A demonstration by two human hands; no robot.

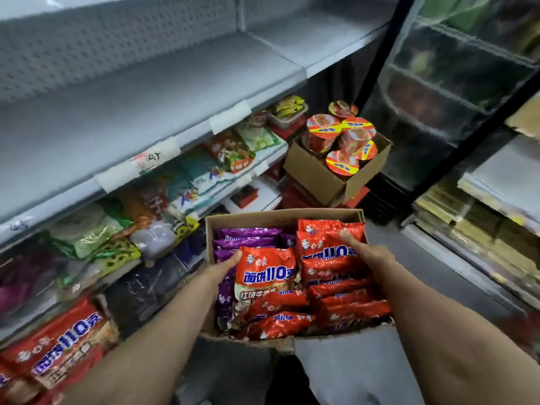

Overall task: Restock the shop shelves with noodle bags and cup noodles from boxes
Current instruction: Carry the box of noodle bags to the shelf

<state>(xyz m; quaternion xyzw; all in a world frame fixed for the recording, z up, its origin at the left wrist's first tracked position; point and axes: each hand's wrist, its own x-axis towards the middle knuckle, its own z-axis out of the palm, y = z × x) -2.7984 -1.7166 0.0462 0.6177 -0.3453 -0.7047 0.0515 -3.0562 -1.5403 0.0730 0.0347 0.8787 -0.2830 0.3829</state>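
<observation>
Now the left hand (225, 266) pinches a red bag (266, 276) by its upper left corner, with the thumb on the printed face and the fingers hidden behind it. This bag stands upright near the middle of the box (280, 216), a little higher than the others. It is between the purple bags (248, 236) along the left wall and the stack of red bags (336, 290) along the right wall. The right hand (369, 254) is at the right wall, near the far corner. Its thumb lies on the rearmost bag of the stack, but the fingers are hidden. So I cannot tell if it grips that bag, grips the wall, or only rests there.

I judge the bag to be light and soft outside, with a brittle noodle block inside. The film is glossy, probably slippery, and it crumples easily. A pinch at one corner may let the bag swing or slide out. It would be safer to take it across the upper seam or by both side edges, with flat fingers and little force, because squeezing the middle could break the noodles.

Cups (342, 138) sit in a second box (315, 173) beyond the far wall, near the right end of the shelf (146, 112).
</observation>
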